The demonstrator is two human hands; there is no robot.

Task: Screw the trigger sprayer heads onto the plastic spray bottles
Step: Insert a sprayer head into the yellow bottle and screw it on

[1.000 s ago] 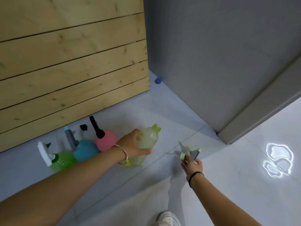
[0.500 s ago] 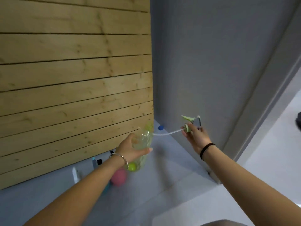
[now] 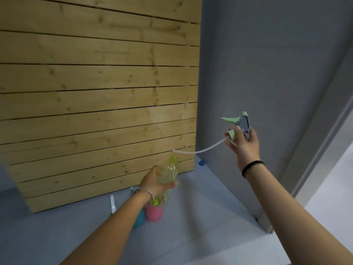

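Observation:
My left hand (image 3: pixel 152 181) grips a clear yellow-green spray bottle (image 3: pixel 169 173) around its body, held up with its open neck pointing up and away. My right hand (image 3: pixel 243 144) holds a trigger sprayer head (image 3: pixel 239 124), pale green with a grey-blue body, raised up and to the right of the bottle. Its white dip tube (image 3: pixel 198 150) curves left, and the tube's tip hangs just above the bottle's neck, outside it. On the floor below stand a pink bottle (image 3: pixel 154 212) and a blue bottle (image 3: pixel 139 219), partly hidden by my left arm.
A wooden slat panel (image 3: pixel 95 102) leans at the left and a grey wall (image 3: pixel 267 73) stands at the right. A white sprayer head (image 3: pixel 113 204) pokes up beside my left forearm. A small blue object (image 3: pixel 201 162) lies in the floor corner.
Both hands have lifted off the floor. The bottle rose in my left hand, and my right hand raised the sprayer head higher and further right, drawing the dip tube's tip out above the neck.

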